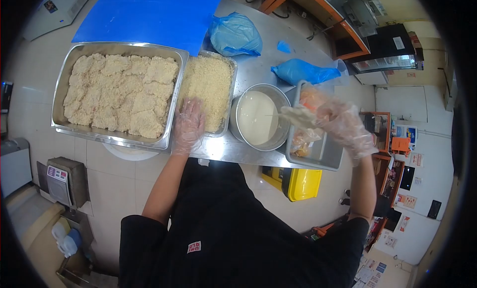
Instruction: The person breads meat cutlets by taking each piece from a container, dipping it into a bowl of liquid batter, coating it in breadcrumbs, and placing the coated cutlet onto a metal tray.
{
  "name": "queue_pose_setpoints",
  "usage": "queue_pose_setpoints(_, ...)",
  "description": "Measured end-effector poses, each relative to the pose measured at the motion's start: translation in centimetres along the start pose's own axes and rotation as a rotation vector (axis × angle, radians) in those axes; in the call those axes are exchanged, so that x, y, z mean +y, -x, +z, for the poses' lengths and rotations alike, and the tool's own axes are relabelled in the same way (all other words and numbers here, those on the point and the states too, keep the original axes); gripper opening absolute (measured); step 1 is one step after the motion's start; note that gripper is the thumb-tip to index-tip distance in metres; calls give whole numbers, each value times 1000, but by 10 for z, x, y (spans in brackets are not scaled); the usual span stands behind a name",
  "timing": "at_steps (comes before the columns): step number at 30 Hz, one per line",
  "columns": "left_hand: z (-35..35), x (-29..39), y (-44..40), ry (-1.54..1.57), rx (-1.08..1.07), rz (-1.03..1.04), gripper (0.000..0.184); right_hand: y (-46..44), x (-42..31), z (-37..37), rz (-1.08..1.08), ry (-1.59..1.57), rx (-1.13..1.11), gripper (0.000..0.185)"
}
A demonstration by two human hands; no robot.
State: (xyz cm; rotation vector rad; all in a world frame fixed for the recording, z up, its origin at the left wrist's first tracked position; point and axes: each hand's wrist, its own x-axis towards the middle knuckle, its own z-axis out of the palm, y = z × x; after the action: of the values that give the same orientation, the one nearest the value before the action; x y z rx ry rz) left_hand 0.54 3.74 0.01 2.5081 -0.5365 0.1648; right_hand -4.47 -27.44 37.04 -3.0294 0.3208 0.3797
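Observation:
My left hand (189,125), in a clear plastic glove, lies with its fingers stretched out on the breadcrumbs (211,84) in a shallow tray. Beside the tray stands a round metal pot (285,101) holding a pale, creamy batter (257,118). My gloved right hand (347,126) is closed on a batter-coated piece of meat (299,115), lifted between the pot's right rim and a grey tub (334,154). Inside the tub are raw-looking meat pieces (312,96) and a clear plastic bag (304,139). Motion slightly blurs the right hand.
Left of the crumbs, a deep steel pan (58,106) holds rows of crumbed pieces (121,91). Behind are a blue board (149,14), a tied blue bag (235,34) and another blue bag (308,72) on the steel table (248,72). A yellow bin (304,183) stands below the table's edge.

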Motion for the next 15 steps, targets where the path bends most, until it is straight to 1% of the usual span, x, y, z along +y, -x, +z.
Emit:
queue_pose_setpoints(3,2,-1,0,-27,21,23,46,-1,10,-28,-32,-35,76,17)
queue_pose_setpoints(4,2,-1,0,-42,27,31,45,-2,15,-36,-74,-9,106,16)
queue_pose_setpoints(7,1,0,0,-28,30,29,46,0,4,-60,-36,-125,148,17)
queue_pose_setpoints(8,0,0,0,-31,20,31,46,1,8,-64,-95,-73,174,18)
queue_pose_setpoints(11,-2,0,-2,-15,0,20,46,4,4,-73,-81,27,204,17)
queue_pose_setpoints(13,-6,6,-8,33,-2,-7,46,3,9,-72,-95,16,208,16)
queue_pose_setpoints(15,-19,11,-27,39,-48,59,49,1,10,-67,-111,-28,212,16)
